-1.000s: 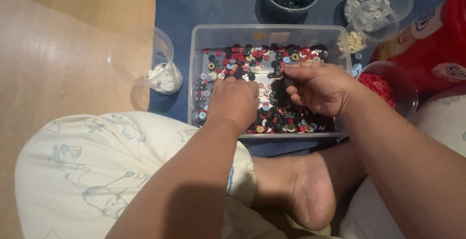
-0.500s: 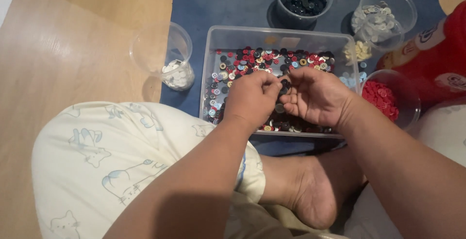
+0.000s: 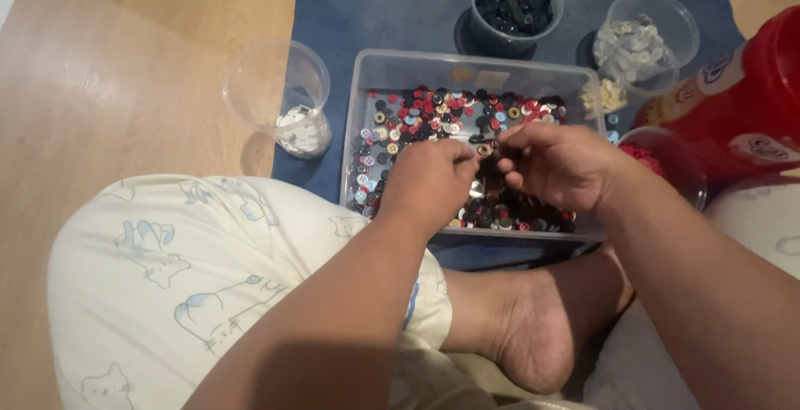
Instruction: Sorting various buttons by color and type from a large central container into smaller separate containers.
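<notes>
A clear rectangular bin (image 3: 371,72) sits on a blue mat and holds several mixed red, black, white and blue buttons (image 3: 425,118). Both my hands hover over the middle of the bin. My left hand (image 3: 429,181) is curled, its fingertips pinched together. My right hand (image 3: 558,164) faces it, fingers also pinched. The fingertips of both hands meet on a small brownish button (image 3: 483,150). What else the palms hold is hidden.
A clear cup with white buttons (image 3: 292,106) stands left of the bin. Behind it stand a cup of black buttons (image 3: 512,2) and a cup of pale buttons (image 3: 642,39). At right are a cup of red buttons (image 3: 667,164) and a red container (image 3: 742,102). My crossed legs lie below.
My hands rose from the button pile and drew together, fingertips now meeting above the bin's middle. The view shifted slightly.
</notes>
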